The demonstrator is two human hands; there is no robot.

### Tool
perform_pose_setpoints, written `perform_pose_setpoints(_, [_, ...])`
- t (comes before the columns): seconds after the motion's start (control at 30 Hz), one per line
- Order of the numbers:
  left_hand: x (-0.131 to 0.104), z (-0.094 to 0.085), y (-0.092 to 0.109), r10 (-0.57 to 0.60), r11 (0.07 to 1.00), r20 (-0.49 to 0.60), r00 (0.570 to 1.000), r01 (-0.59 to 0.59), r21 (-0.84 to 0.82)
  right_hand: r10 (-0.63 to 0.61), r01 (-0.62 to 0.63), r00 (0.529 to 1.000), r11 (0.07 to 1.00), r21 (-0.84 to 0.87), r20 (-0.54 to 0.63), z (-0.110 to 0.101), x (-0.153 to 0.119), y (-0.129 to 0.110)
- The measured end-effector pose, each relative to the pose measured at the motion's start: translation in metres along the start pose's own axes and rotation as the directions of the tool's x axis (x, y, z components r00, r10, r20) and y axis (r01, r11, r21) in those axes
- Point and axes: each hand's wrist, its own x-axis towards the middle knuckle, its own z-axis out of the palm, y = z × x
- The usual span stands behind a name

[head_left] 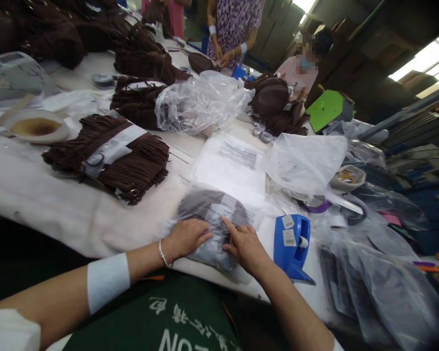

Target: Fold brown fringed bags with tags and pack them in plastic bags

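Note:
A clear printed plastic bag [219,204] with a dark brown item inside lies at the table's front edge. My left hand [188,238] rests on its left side, fingers stretched out and nearly together. On the right side, my right hand [244,244] touches the plastic with its index finger extended and thumb apart. Neither hand visibly grips the plastic. Right of the bag stands a blue tape dispenser [290,243] with white labels. Behind the bag lies a stack of white printed plastic bags [230,163].
A brown fringed handbag [131,163] with a pale wrap lies left. Crumpled clear plastic [205,102] and more brown bags [272,97] are farther back. A tape roll [36,126] sits far left, clear sleeves [384,282] at right. Co-workers stand across the table.

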Motion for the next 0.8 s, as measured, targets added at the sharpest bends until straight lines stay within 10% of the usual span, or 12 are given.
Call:
perform_pose_setpoints(0.17, [-0.002,0.001,0.000,0.013,0.999,0.022,1.000,-0.014,0.053,0.009,-0.009,1.000,0.996,-0.091,-0.003,-0.005,0.001,0.029])
perform_pose_setpoints(0.4, [-0.003,0.004,0.002,0.000,1.000,-0.007,1.000,0.000,0.003,0.082,-0.075,0.949,0.997,0.036,-0.304,0.012,-0.020,0.042])
perform_pose_setpoints(0.6, [-0.011,-0.034,-0.019,0.001,0.980,0.090,0.996,0.017,-0.199,0.222,-0.159,0.856,0.972,0.170,-0.467,0.009,-0.023,0.040])
perform_pose_setpoints(0.8, [-0.023,-0.055,-0.052,-0.213,0.911,0.176,0.961,0.261,-0.321,0.146,-0.061,0.983,0.830,0.554,-0.111,-0.022,0.022,-0.006])
